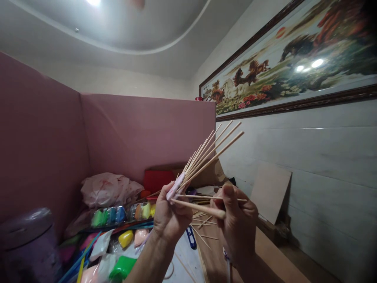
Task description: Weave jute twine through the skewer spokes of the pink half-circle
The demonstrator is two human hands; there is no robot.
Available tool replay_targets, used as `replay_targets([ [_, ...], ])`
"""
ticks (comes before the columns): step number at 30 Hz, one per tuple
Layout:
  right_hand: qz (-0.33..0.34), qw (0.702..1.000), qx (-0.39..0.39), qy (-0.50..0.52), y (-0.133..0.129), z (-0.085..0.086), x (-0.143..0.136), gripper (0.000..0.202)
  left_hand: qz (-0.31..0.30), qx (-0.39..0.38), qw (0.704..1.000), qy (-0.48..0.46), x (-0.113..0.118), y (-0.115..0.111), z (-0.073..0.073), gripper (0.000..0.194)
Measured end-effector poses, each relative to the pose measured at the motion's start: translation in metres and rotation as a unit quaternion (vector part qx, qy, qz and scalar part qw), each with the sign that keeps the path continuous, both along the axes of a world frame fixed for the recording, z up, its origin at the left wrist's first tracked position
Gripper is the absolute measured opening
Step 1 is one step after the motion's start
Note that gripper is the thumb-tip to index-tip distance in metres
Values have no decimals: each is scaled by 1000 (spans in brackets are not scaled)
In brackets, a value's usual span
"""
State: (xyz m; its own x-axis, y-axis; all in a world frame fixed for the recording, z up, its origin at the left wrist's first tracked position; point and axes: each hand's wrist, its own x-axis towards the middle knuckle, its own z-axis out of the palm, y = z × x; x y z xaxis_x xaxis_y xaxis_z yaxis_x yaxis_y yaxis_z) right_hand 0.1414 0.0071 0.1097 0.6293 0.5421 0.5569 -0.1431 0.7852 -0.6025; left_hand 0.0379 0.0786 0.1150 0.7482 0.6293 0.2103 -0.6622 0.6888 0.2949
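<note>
My left hand [167,216] is closed around a pale pink strip of clay [176,186], raised above the table. A fan of thin wooden sticks [206,155] stands out of this strip, slanting up to the right. Lower down, a thicker-looking stick [200,208] runs from the strip toward my right hand [238,220]. My right hand is closed, with a thin wooden stick [203,197] pinched between thumb and fingers; its far end reaches the strip. Whether it is stuck in or only touching, I cannot tell.
Loose sticks [206,236] and a blue cutter [191,237] lie below my hands. To the left are bagged coloured clay [123,267], clay tubs [108,216], a crumpled plastic bag [108,188] and a purplish container [29,243]. A pink partition [147,129] stands behind; a board [271,192] leans right.
</note>
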Motion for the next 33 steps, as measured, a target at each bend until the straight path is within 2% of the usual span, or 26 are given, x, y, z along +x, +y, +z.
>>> replay_targets([
  [9, 30, 999, -4, -24, 4, -3, -3, 40, 24, -5, 999, -36, 3, -5, 3, 24],
  [22, 70, 995, -1, 65, 6, -3, -1, 38, 26, 23, 999, -37, 1, -6, 3, 26],
  [27, 75, 994, 3, 84, 8, 2, 1, 41, 37, 36, 997, -54, 1, -1, 1, 26],
  [33, 76, 995, -13, 56, 10, -2, 1, 36, 23, 16, 997, -68, 1, 5, -2, 22],
])
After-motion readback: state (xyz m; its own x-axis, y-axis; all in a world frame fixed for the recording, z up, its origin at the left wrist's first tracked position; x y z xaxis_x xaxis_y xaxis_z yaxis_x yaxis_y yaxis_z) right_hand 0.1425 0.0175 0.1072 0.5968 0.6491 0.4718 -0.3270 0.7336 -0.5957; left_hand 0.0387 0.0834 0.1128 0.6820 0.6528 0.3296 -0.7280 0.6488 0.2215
